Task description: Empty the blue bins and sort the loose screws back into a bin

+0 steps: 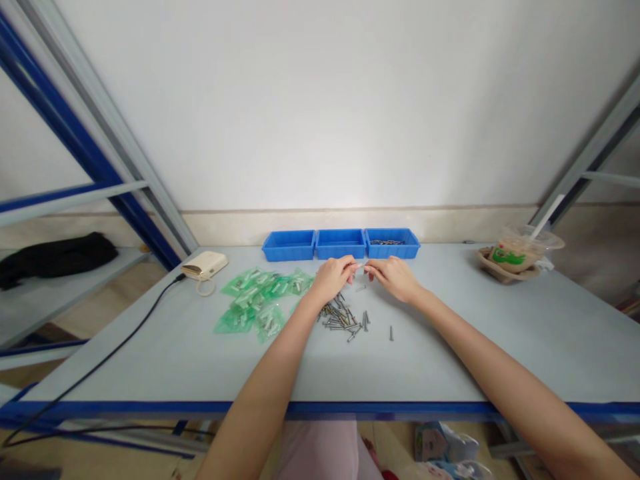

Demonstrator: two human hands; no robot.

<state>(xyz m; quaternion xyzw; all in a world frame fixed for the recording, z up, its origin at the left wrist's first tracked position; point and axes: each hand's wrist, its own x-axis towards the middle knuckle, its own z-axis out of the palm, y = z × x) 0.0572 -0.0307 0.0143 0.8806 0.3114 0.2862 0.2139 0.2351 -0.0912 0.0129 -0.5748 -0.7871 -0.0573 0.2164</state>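
My left hand [334, 277] and my right hand [393, 275] meet over the middle of the table, fingertips pinched close together. Something small and pale shows between them, too small to make out. Below lies a loose pile of metal screws [340, 315], partly behind my left hand; a single screw [391, 333] lies apart to the right. Several green plastic bags [255, 293] with small metal parts inside are spread left of the pile. Behind my hands stand three blue bins in a row: the left bin [289, 253], the middle bin [341, 252] and the right bin [393, 251], which holds screws.
A cream-coloured device [205, 265] with a black cable [135, 330] sits at the left of the table [425, 373]. A plastic cup [517, 250] with a straw stands in a brown holder [505, 272] at the right. Black cloth [55, 259] lies on the far-left shelf.
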